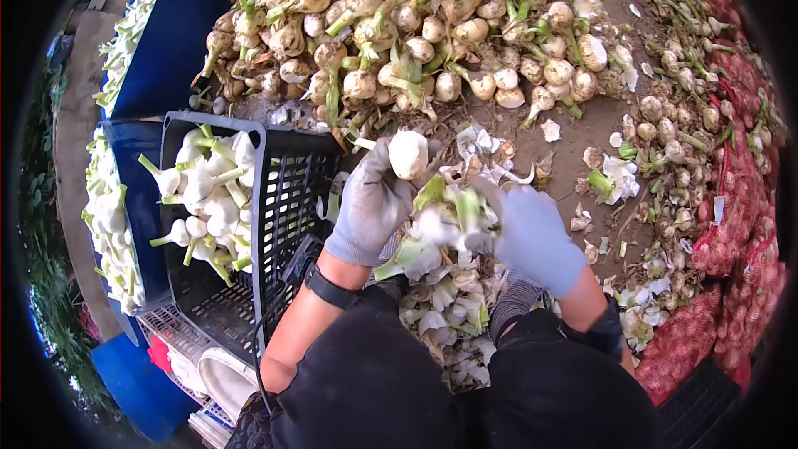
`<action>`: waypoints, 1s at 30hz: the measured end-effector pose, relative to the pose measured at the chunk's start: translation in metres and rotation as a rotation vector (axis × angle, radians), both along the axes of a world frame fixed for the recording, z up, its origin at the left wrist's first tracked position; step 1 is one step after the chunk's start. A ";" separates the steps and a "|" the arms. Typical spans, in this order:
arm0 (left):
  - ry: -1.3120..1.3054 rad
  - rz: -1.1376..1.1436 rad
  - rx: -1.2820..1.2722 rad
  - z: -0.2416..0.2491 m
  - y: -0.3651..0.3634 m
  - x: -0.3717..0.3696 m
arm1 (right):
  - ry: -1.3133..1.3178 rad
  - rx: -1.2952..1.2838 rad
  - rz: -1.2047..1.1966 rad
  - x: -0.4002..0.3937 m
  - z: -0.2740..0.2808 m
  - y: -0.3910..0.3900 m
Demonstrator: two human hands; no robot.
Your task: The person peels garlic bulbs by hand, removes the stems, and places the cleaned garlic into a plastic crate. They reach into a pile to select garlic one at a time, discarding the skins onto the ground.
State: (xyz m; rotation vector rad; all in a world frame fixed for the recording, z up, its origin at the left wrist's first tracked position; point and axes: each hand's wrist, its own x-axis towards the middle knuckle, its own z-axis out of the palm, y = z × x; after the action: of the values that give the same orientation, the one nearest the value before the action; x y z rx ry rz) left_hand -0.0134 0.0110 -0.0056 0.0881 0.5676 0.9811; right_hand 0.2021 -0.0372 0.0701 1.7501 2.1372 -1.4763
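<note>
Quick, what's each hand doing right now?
Left hand: closed on a white peeled bulb.
Right hand: motion-blurred beside loose peelings; grip can't be told.

Both hands (540,237) wear pale grey fabric gloves (359,220); black bands (332,288) circle both wrists (344,268); the trousers (366,366) are plain black.

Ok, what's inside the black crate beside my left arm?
The black crate holds white garlic bulbs with green stems. Whatever lies beneath the top ones is covered, so I can't tell how deep they go.

Two gloved hands (366,208) (539,237), one held bulb (408,155), one black crate (260,199), two bulb-filled blue bins (170,41) (140,199), several red sacks (680,333) (overlapping, uncountable from here).
</note>
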 end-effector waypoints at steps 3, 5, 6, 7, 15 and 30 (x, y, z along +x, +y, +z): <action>0.114 -0.057 0.140 0.011 0.000 0.010 | 0.370 0.094 -0.374 -0.011 -0.034 0.004; 0.339 -0.103 0.124 0.017 0.002 0.021 | 0.484 0.205 -0.297 -0.022 -0.047 0.018; 0.423 -0.025 0.176 0.016 0.003 0.020 | 0.850 -0.289 -0.638 -0.031 -0.049 0.016; 0.769 0.028 0.465 0.003 0.003 0.012 | 0.699 -0.161 -0.496 -0.033 -0.029 0.023; 0.561 0.169 0.069 0.042 -0.003 0.019 | 0.093 0.436 -0.397 -0.051 -0.014 0.024; 0.782 -0.340 0.255 0.047 -0.017 -0.010 | 0.033 0.426 -0.449 -0.024 -0.064 0.033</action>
State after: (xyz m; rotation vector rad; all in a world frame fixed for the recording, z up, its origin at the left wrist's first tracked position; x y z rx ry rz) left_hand -0.0230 -0.0057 0.0413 0.7959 1.0947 0.6568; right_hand 0.1782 -0.0039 0.0061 2.5007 2.3123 -1.1683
